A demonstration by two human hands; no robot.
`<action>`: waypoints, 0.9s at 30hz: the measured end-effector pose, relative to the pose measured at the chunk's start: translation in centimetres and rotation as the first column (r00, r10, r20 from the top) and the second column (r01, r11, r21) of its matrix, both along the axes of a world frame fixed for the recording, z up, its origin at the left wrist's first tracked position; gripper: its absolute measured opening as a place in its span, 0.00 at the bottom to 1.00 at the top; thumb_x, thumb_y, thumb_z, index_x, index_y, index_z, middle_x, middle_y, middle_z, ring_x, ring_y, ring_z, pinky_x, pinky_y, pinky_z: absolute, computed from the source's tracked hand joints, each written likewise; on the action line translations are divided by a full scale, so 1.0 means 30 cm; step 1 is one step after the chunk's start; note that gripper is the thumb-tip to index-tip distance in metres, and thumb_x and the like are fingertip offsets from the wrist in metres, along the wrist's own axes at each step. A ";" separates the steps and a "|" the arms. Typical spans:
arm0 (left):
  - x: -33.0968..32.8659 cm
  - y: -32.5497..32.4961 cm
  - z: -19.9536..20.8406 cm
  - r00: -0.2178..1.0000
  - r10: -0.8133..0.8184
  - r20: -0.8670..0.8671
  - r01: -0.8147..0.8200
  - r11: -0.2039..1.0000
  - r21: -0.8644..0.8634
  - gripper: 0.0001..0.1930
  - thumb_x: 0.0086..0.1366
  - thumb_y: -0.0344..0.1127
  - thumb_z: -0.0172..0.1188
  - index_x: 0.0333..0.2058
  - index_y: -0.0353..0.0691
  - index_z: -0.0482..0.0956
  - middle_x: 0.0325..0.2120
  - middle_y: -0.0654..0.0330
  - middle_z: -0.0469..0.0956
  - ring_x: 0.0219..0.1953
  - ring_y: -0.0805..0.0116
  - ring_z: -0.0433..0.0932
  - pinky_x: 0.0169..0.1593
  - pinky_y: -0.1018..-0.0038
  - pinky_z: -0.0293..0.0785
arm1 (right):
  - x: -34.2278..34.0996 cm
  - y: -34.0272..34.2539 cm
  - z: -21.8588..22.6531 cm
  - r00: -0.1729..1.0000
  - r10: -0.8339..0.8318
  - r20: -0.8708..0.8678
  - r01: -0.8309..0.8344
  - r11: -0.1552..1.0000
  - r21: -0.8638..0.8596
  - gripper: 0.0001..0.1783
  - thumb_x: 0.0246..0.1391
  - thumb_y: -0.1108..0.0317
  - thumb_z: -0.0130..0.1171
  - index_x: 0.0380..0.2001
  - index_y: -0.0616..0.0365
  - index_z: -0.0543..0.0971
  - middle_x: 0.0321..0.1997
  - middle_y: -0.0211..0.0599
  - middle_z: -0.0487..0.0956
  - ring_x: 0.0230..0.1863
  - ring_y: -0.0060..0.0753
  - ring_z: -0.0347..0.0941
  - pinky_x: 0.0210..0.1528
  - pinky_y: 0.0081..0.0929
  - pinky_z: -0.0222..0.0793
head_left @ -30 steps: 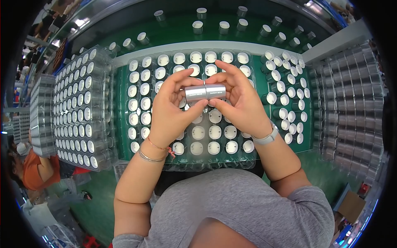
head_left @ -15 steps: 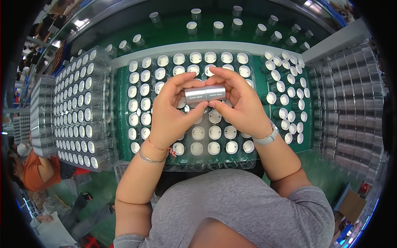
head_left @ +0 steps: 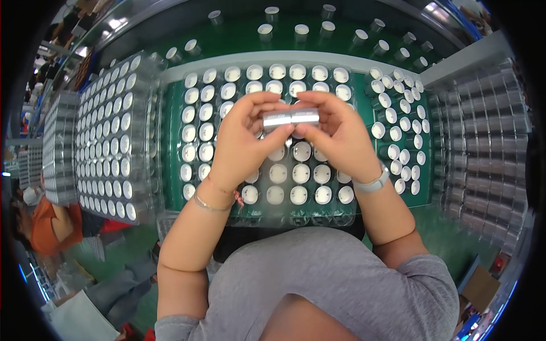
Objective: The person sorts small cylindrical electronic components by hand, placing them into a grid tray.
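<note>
Two silver cylindrical containers meet end to end in front of me, lying sideways above the tray. The left silver container (head_left: 277,119) is in my left hand (head_left: 248,132), fingers curled behind it and thumb below. My right hand (head_left: 341,132) grips the right silver container (head_left: 306,116) in much the same way. Whether the two ends touch or join is hard to tell. Below them spreads a clear plastic tray (head_left: 267,217) filled with rows of upright containers with white round tops. My hands hide part of its middle.
Loose white-topped containers (head_left: 395,133) stand on the green surface to the right. More sit on a green belt (head_left: 239,42) behind a pale rail (head_left: 227,59). Filled trays (head_left: 111,142) are stacked at left, and stacked clear trays (head_left: 480,153) rise at right. Another person (head_left: 54,227) is at far left.
Both silver containers have turned about their long axis, so their printing now faces more upward. My hands still hold them end to end, and the view has shifted slightly.
</note>
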State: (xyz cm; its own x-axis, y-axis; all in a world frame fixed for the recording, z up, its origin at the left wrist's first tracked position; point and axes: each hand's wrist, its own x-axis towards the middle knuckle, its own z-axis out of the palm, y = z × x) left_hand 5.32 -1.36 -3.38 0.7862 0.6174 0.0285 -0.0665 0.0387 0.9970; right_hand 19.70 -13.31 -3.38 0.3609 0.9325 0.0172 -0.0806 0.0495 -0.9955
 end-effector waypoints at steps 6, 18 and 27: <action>-0.014 0.045 0.044 0.970 0.200 0.138 -0.173 0.967 -0.186 0.25 0.65 0.33 0.61 0.56 0.29 0.62 0.40 0.55 0.79 0.42 0.69 0.79 0.47 0.74 0.78 | 0.034 0.006 0.015 0.978 -0.147 0.150 0.153 0.988 -0.028 0.18 0.52 0.76 0.62 0.47 0.64 0.73 0.41 0.34 0.79 0.40 0.20 0.75 0.40 0.17 0.72; -0.386 0.104 0.171 0.869 0.256 0.422 -0.268 0.963 -0.033 0.21 0.75 0.39 0.35 0.55 0.30 0.66 0.45 0.49 0.72 0.38 0.69 0.68 0.43 0.70 0.68 | -0.281 -0.027 0.146 0.905 0.244 0.349 -0.171 0.959 -0.225 0.22 0.52 0.80 0.60 0.51 0.65 0.71 0.45 0.39 0.79 0.45 0.24 0.76 0.46 0.20 0.72; -0.668 -0.062 0.010 0.921 0.299 0.251 -0.295 0.954 -0.056 0.16 0.70 0.29 0.45 0.55 0.33 0.64 0.44 0.57 0.69 0.43 0.71 0.71 0.52 0.72 0.68 | -0.552 0.047 0.053 0.688 0.277 0.671 -0.291 0.952 -0.095 0.19 0.46 0.75 0.65 0.44 0.63 0.75 0.38 0.42 0.77 0.30 0.35 0.76 0.31 0.28 0.72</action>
State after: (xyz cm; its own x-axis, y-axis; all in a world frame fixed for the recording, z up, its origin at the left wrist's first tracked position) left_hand -14.72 -3.23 -3.07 0.5344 0.8235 0.1904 -0.3284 -0.0053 0.9445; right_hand 3.15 -11.90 -1.80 -0.0341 0.9856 0.1659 0.5924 0.1536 -0.7909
